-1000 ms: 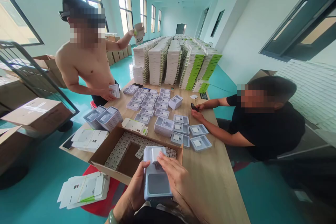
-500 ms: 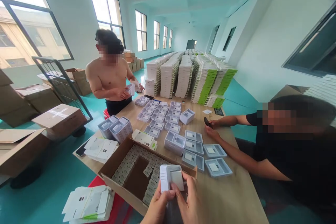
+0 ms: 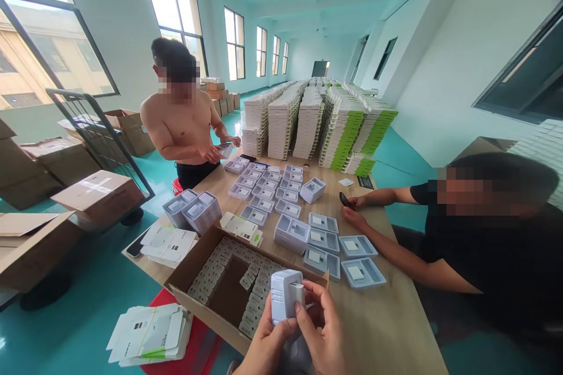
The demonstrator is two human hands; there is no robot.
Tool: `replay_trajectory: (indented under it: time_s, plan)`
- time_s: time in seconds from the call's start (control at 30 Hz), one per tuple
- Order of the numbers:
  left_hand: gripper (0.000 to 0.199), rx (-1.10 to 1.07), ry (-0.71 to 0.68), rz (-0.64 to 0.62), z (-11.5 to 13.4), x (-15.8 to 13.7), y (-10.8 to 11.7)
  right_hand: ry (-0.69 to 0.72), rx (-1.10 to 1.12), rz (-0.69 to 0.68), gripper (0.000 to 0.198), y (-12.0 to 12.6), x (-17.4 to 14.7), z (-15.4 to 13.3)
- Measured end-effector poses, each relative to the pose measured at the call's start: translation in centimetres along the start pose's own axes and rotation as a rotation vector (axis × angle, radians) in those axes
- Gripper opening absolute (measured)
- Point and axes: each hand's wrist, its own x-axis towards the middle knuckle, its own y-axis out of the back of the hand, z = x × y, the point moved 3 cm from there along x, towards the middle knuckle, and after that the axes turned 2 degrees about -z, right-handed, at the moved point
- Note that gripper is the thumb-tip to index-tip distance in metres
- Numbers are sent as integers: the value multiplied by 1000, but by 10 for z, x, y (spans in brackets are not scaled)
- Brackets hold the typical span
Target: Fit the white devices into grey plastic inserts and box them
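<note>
Over the near edge of the cardboard box, my left hand (image 3: 268, 334) is closed around a stack of white plastic trays (image 3: 280, 300), held tilted on edge. My right hand (image 3: 324, 323) pinches a small white block (image 3: 297, 293) between thumb and fingers at the tray's recess. How far the block sits inside is hard to make out. Below my hands, the open cardboard box (image 3: 196, 303) contains rows of small white blocks (image 3: 255, 312) and a bare brown patch of bottom.
White trays (image 3: 323, 241) spread over the wooden table (image 3: 373, 328), with stacked trays (image 3: 292, 234) among them. Flat printed cartons (image 3: 147, 334) lie on a red stool (image 3: 200, 345). One co-worker (image 3: 185, 123) holds a tray; another (image 3: 484, 228) holds a phone (image 3: 346, 200).
The tray stack and small white block have turned in my hands, so the stack's ridged side faces me more. The standing co-worker has lowered the tray slightly.
</note>
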Motion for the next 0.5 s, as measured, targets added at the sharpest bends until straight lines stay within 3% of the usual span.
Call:
replay_trajectory:
  time_s: [0.23, 0.33, 0.5]
  plan:
    - [53, 26, 3, 23, 0, 3, 13, -17, 8, -38, 49, 2, 2, 2]
    - [50, 10, 56, 35, 8, 4, 12, -70, 124, -56, 50, 6, 9, -3]
    - [71, -50, 114, -24, 24, 8, 7, -263, 351, -119, 56, 10, 16, -8]
